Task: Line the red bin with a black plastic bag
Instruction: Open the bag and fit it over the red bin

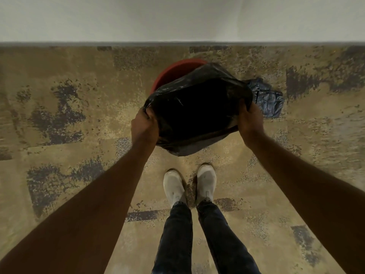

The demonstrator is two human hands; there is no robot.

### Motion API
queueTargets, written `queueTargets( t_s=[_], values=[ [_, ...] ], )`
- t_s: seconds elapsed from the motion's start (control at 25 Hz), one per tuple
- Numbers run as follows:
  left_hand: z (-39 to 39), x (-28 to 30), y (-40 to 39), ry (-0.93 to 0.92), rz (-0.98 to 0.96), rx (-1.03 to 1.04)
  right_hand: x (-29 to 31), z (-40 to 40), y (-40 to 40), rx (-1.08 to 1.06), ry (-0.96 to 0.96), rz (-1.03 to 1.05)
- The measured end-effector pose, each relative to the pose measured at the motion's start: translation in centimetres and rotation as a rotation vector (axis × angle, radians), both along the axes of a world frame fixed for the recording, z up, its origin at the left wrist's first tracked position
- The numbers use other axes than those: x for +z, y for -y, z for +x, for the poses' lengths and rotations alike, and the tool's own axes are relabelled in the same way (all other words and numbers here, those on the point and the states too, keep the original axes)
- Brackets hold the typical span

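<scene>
Head view: a person stands on a mottled tan and dark patterned carpet floor (pixel 69 115), facing a pale wall (pixel 177 16). Both bare arms reach forward and down. The left hand (pixel 145 125) has its fingers clenched on the left edge of a glossy black plastic bag (pixel 197 107); the right hand (pixel 249 119) has its fingers clenched on the bag's right edge. The bag's mouth is held stretched wide between the two hands, its interior dark. The bag sits in front of and above a round red plastic bin (pixel 173 71), covering most of it; only the bin's far-left rim and wall show. Whether the bag touches the bin cannot be told. A crumpled dark blue plastic sheet (pixel 268 99) lies on the carpet just right of the bin. Two white shoes (pixel 189 184) and dark jeans (pixel 197 234) appear below the bag.
</scene>
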State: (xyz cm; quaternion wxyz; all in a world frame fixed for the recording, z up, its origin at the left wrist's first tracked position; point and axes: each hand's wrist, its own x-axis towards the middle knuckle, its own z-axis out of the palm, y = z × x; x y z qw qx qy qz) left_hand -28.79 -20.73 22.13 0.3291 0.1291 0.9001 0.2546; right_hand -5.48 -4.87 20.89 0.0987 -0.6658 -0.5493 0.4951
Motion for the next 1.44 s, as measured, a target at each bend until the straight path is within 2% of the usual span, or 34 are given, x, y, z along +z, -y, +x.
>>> queueTargets(
  t_s=[0.28,0.48,0.6,0.72,0.8,0.88,1.12,1.24,1.44],
  values=[
    [0.8,-3.1,0.6,0.097,-0.205,0.064,-2.4,0.1,0.4,0.011,0.102,0.067],
    [2.1,-4.4,1.3,0.234,-0.259,0.176,-3.7,0.5,1.1,-0.083,0.118,-0.036],
    [2.4,-5.3,1.6,0.414,-0.193,0.354,-4.4,0.1,0.9,-0.203,0.106,-0.178],
    [2.3,-6.1,1.5,0.692,-0.1,0.602,-5.0,-0.3,0.6,-0.337,-0.041,-0.336],
    [2.0,-6.3,1.0,0.818,-0.02,0.68,-5.2,-0.8,0.1,-0.398,-0.059,-0.366],
    [1.8,-6.6,0.8,0.837,0.054,0.697,-5.3,-1.0,-0.4,-0.467,-0.041,-0.384],
    [0.8,-5.2,-0.5,0.938,0.17,0.824,-4.3,-1.2,-1.9,-0.585,-0.155,-0.65],
    [0.4,-4.9,-0.8,1.021,0.194,0.883,-4.2,-0.9,-2.7,-0.624,-0.175,-0.686],
    [0.5,-4.7,-0.4,1.041,0.197,0.85,-4.3,-0.3,-2.7,-0.715,-0.198,-0.7]
  ],
)
